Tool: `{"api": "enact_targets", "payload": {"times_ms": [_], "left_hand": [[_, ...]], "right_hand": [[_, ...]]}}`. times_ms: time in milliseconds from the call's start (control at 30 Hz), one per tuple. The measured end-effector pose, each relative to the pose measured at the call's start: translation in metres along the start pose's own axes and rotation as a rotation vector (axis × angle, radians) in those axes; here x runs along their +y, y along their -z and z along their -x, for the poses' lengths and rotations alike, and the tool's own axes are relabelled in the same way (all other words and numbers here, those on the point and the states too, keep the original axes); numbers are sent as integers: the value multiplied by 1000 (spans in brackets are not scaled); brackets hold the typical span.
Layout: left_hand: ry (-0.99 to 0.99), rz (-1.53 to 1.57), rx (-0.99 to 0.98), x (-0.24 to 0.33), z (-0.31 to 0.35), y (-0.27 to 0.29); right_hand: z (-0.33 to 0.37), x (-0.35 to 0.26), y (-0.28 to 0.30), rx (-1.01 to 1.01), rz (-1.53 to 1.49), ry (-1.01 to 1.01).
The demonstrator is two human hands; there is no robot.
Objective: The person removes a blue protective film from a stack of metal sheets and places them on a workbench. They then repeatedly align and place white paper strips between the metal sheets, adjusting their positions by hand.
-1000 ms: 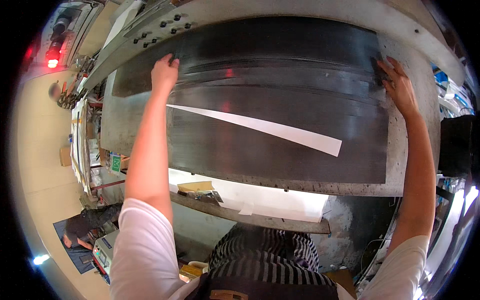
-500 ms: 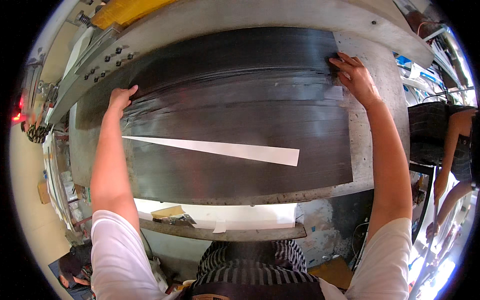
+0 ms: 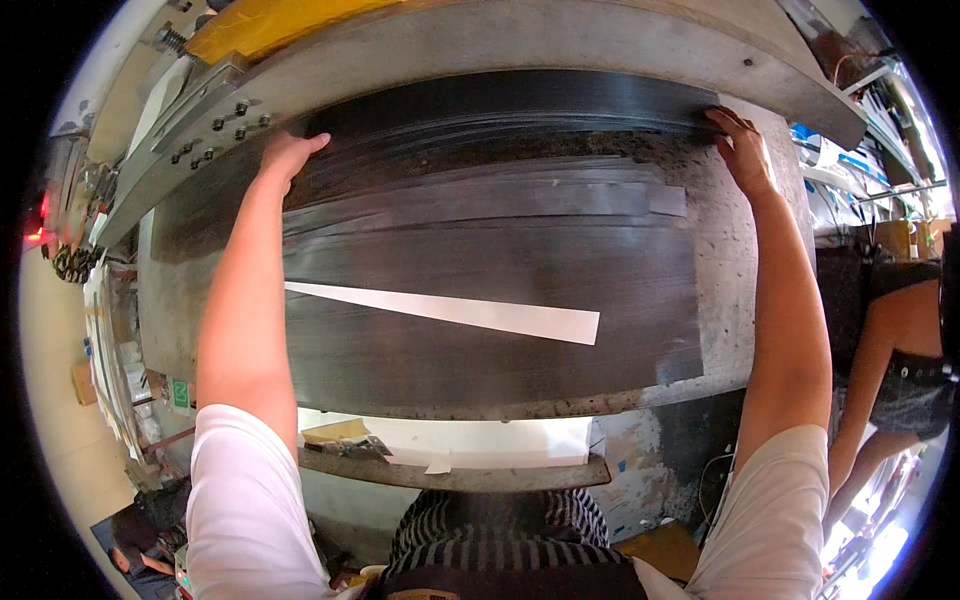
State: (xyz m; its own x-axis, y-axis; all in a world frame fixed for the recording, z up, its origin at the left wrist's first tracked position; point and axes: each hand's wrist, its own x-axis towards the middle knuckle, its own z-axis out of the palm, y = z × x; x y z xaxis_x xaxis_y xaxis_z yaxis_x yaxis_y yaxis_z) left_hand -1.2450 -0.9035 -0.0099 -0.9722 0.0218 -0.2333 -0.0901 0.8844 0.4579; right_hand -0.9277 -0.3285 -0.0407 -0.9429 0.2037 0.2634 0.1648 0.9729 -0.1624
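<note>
Thin dark grey sheets (image 3: 480,103) lie side to side across the far part of a metal bed, their far edge by a heavy beam. My left hand (image 3: 290,158) grips their left end, thumb stretched out on top, its other fingers mostly hidden. At the right end, my right hand (image 3: 742,150) has its fingers bent over the corner. Nearer me, separate dark strips (image 3: 500,203) lie above a wide dark sheet (image 3: 480,370). On that sheet rests a long white paper wedge (image 3: 480,310), its narrow tip beside my left forearm.
The grey metal beam (image 3: 560,40) with bolts at its left spans the far side. Below the bed's (image 3: 735,300) near edge, a ledge (image 3: 520,475) holds white sheets (image 3: 500,440). Another person (image 3: 885,330) is at the right; a yellow part (image 3: 270,22) is at the far left.
Both hands have moved away from me, the left also rightward, taking the far dark sheets toward the beam. A brownish gap now shows between them and the nearer strips.
</note>
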Motion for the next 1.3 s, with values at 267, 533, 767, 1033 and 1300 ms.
{"api": "enact_targets", "payload": {"times_ms": [267,533,767,1033,1300], "left_hand": [[-741,-222,300,-15,104,-1],[-790,-213,-192,14,165,-7],[-828,-218,-215,21,151,-16],[-771,-216,-173,25,149,-20],[-691,-121,304,-10,197,-11]], "right_hand": [[44,-116,22,222,-208,56],[31,-201,30,-303,-112,303],[11,-200,34,-415,-24,259],[10,-201,30,-420,-79,196],[39,-217,52,-9,-111,137]]}}
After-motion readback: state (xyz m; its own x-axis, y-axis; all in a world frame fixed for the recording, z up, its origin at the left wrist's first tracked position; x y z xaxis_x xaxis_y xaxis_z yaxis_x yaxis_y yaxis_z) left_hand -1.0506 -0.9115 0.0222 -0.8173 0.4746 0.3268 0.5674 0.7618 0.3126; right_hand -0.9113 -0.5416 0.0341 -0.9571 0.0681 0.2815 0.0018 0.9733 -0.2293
